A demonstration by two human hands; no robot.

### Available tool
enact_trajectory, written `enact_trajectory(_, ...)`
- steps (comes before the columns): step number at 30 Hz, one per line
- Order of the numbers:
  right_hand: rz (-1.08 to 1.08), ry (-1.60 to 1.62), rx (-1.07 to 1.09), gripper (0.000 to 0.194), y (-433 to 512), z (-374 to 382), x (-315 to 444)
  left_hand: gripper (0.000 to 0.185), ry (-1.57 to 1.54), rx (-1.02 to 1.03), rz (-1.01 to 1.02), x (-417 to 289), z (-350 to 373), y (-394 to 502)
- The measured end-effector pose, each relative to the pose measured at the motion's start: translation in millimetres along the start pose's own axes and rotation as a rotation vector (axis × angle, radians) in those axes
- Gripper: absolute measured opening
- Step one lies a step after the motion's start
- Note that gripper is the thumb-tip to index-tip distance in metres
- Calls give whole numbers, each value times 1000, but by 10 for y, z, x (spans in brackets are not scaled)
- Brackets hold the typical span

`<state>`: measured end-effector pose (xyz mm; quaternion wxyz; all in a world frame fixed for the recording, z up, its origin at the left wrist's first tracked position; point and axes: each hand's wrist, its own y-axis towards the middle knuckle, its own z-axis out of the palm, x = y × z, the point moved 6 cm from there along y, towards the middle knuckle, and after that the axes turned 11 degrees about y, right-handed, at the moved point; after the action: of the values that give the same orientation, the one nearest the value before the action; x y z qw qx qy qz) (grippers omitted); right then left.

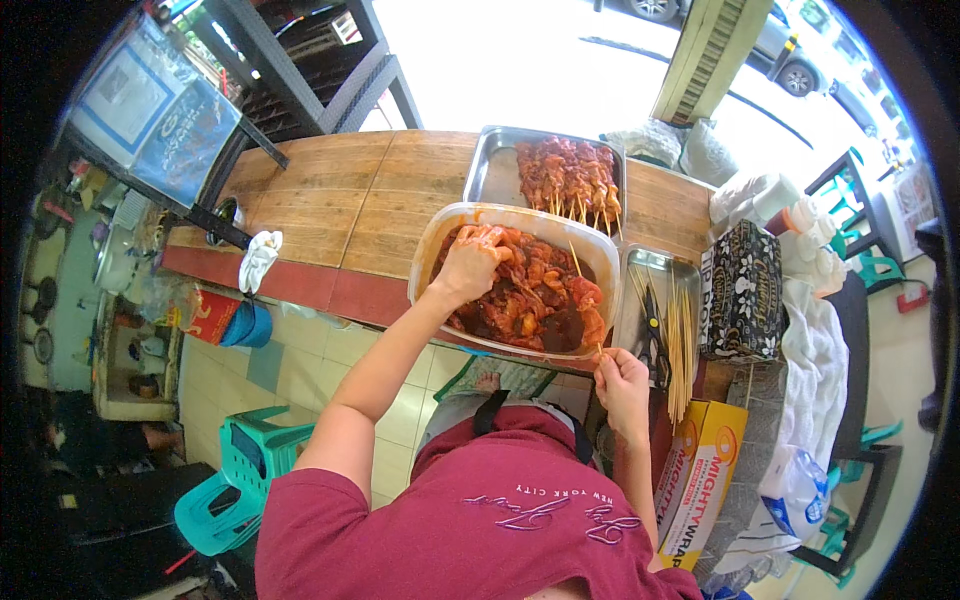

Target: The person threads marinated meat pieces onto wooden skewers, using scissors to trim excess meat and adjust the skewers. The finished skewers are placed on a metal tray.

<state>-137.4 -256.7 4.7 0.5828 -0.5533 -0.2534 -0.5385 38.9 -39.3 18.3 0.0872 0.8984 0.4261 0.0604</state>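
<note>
A rectangular plastic tub point(421, 259) of marinated meat pieces point(525, 277) in dark red sauce sits at the table's near edge. My left hand point(474, 262) is down among the meat with fingers bent and sauce on them; whether they grip a piece is hidden. At the tub's near right corner, my right hand point(622, 375) pinches the lower end of a bamboo skewer point(574, 255). Meat threaded on that skewer point(589, 311) covers its middle, and its bare tip points away from me. Behind the tub, a metal tray point(491, 169) holds several filled skewers point(570, 176).
Right of the tub, a metal tray point(645, 259) holds bare bamboo skewers point(679, 352) and black-handled scissors point(654, 337). Beyond are a patterned tissue box point(742, 292), a yellow wrap box point(705, 480) and a white towel point(814, 360). Green plastic stools point(240, 480) stand at left.
</note>
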Motion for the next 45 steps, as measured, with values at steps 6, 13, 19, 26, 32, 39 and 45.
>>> enact_trajectory(6, 14, 13, -14, 14, -19, -25, 16, 13, -350, -110, -60, 171, -117, 81)
enact_trajectory(13, 19, 32, -23, 14, -46, -43, 21, 18, -783, -4, -337, 318, -292, 160)
enact_trajectory(19, 22, 4, -18, 14, -46, -44, 21, 22, -300, -182, -104, 23, -190, 184)
enact_trajectory(26, 35, -23, 2, 15, -51, -12, 67, 18, -17, 261, 417, -848, 441, 74)
enact_trajectory(32, 52, 20, -6, 15, -79, -35, 73, 11, 20, 292, 280, -796, 433, 185)
enact_trajectory(39, 67, 53, -27, 15, -132, -107, 20, 26, -413, 231, -99, -262, 327, 283)
enact_trajectory(45, 64, 16, -41, 14, -134, -113, 27, 24, -911, 173, -258, 95, 246, 353)
